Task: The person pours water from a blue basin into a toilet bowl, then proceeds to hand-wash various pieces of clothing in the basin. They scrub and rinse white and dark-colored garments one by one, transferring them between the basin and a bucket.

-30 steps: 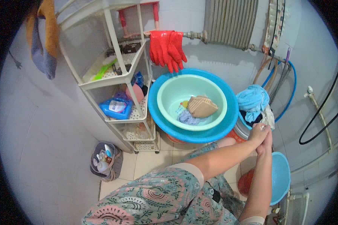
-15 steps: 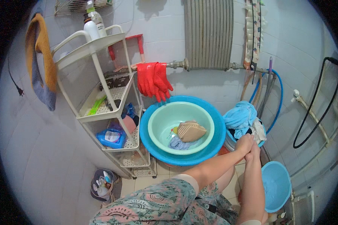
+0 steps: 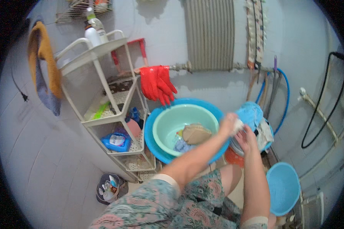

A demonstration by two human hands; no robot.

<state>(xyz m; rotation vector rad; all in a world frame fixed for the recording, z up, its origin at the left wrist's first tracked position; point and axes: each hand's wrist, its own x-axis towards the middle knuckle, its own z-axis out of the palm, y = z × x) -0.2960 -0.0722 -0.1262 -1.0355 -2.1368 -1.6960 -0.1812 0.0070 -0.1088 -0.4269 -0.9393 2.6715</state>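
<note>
A small pale cloth (image 3: 239, 127) shows between my hands, partly hidden by fingers. My left hand (image 3: 229, 123) is closed on it, smeared by motion, at the right rim of the green basin (image 3: 162, 129). Beside it, lower right, my right hand (image 3: 248, 140) has its fingers apart, their tips close to the cloth; whether they touch it is unclear. A tan cloth (image 3: 197, 134) and a blue-grey cloth (image 3: 183, 146) lie in the green basin. Behind my hands, a light blue cloth (image 3: 250, 113) and a white cloth (image 3: 264, 135) are heaped in a tub.
The green basin sits inside a larger blue basin (image 3: 150, 143). A white shelf rack (image 3: 103, 121) with a blue bottle (image 3: 116, 142) stands left. Red gloves (image 3: 156, 84) hang behind. A light blue bucket (image 3: 283, 189) stands at lower right, a dark bin (image 3: 111, 187) at lower left.
My hands were clasped together over the heaped clothes. They have come apart, the left moving up and left toward the green basin, and the pale cloth now shows between them.
</note>
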